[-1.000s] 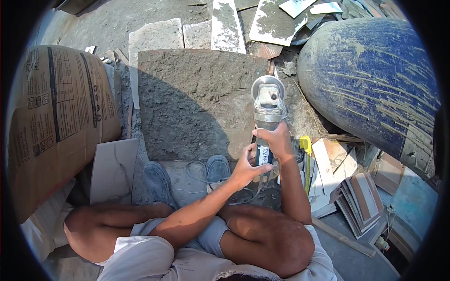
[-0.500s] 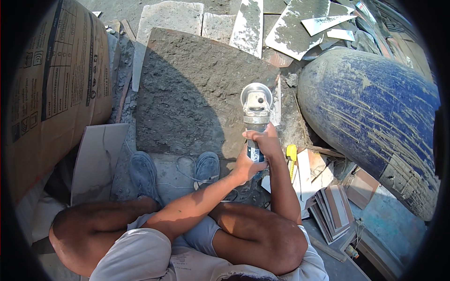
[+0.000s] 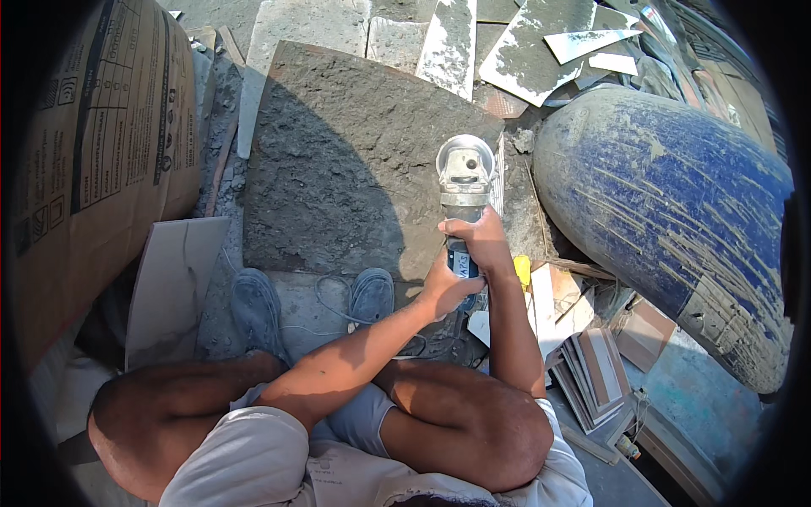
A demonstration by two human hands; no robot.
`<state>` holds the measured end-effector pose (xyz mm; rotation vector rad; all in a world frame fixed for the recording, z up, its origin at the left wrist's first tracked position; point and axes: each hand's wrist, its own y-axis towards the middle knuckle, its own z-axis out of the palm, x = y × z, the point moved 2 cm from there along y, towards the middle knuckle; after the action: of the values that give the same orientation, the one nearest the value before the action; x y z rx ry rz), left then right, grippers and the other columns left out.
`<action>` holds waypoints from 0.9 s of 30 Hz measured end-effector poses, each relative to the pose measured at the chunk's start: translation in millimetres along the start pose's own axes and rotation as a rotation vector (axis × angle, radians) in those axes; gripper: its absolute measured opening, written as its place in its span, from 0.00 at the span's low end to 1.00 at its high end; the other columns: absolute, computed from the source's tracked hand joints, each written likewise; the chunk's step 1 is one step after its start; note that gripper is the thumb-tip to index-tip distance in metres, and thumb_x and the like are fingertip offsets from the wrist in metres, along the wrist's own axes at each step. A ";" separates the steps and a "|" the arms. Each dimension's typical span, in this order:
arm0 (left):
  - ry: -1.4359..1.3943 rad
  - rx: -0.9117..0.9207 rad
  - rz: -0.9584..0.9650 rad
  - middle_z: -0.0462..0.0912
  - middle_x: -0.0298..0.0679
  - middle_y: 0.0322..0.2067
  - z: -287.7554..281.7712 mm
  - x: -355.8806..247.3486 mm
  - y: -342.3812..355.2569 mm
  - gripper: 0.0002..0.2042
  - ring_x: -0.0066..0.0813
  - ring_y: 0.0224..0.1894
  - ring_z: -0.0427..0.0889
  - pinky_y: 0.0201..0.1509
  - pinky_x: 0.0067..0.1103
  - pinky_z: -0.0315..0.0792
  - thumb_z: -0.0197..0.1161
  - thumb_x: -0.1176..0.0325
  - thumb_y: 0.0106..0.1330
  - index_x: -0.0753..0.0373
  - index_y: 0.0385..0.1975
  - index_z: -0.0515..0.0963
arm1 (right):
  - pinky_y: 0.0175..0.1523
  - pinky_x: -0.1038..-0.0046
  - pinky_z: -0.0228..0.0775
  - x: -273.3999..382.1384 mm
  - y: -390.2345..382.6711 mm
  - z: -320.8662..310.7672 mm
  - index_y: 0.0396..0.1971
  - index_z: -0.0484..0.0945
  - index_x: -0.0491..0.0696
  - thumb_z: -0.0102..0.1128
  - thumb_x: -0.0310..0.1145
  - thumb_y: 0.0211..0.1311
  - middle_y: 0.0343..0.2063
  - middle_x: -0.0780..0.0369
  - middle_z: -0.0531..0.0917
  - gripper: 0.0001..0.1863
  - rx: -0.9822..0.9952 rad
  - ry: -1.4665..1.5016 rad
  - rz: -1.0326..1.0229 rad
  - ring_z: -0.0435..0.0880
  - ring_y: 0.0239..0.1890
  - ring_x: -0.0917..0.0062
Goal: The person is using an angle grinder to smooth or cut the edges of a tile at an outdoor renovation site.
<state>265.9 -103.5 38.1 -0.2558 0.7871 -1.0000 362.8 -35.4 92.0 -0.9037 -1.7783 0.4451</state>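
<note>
I hold an angle grinder (image 3: pixel 466 173) in both hands, its round metal guard at the far end, over the right edge of a rough cement-covered slab (image 3: pixel 338 152). My left hand (image 3: pixel 448 287) is wrapped round the rear of the grinder's body. Ahead of it, my right hand (image 3: pixel 483 241) grips the body just behind the metal gear head. The guard hides most of the disc. A pale cable (image 3: pixel 325 296) loops between my shoes near the slab's close edge.
A large brown printed bag (image 3: pixel 127 127) stands at left beside a leaning tile (image 3: pixel 176 279). At right lies a scraped blue barrel (image 3: pixel 659 194). A yellow tape measure (image 3: pixel 523 272), partly hidden by my right arm, and stacked tile strips (image 3: pixel 596 376) lie nearer. Mortar-smeared tile pieces (image 3: pixel 541 51) are at the back.
The grinder and both hands have shifted slightly away from me, and the guard appears tilted a little differently. Both hands keep their hold.
</note>
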 end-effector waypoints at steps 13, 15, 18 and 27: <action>-0.045 -0.063 -0.073 0.78 0.35 0.40 5.8 28.2 -17.6 0.26 0.23 0.40 0.80 0.43 0.22 0.76 0.67 0.80 0.52 0.64 0.52 0.67 | 0.34 0.78 0.72 -15.8 -16.9 -0.1 0.40 0.77 0.42 0.72 0.28 0.44 0.30 0.66 0.81 0.21 -0.003 0.081 -0.042 0.78 0.28 0.83; -0.034 -0.055 -0.109 0.78 0.35 0.40 5.9 27.4 -15.9 0.26 0.22 0.40 0.80 0.43 0.22 0.76 0.68 0.79 0.52 0.64 0.52 0.67 | 0.35 0.78 0.72 -21.5 -13.5 -2.9 0.40 0.77 0.43 0.72 0.28 0.44 0.29 0.67 0.81 0.20 -0.042 0.089 -0.053 0.77 0.28 0.84; -0.057 -0.036 -0.053 0.79 0.35 0.39 4.8 14.2 -4.9 0.25 0.22 0.39 0.80 0.43 0.22 0.75 0.69 0.77 0.51 0.63 0.50 0.69 | 0.33 0.78 0.71 -7.3 -5.7 -2.2 0.39 0.78 0.44 0.71 0.26 0.45 0.29 0.67 0.80 0.18 -0.024 0.062 -0.065 0.76 0.27 0.84; -0.057 -0.010 -0.038 0.79 0.34 0.39 13.4 17.7 0.7 0.25 0.23 0.41 0.80 0.44 0.22 0.75 0.70 0.79 0.49 0.63 0.49 0.70 | 0.32 0.77 0.71 -16.7 -3.2 -12.8 0.39 0.78 0.44 0.71 0.26 0.46 0.28 0.67 0.80 0.18 -0.033 0.106 -0.078 0.76 0.26 0.84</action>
<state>281.0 -119.9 38.9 -0.3078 0.7377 -1.0210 376.2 -51.6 88.6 -0.8625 -1.7217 0.3128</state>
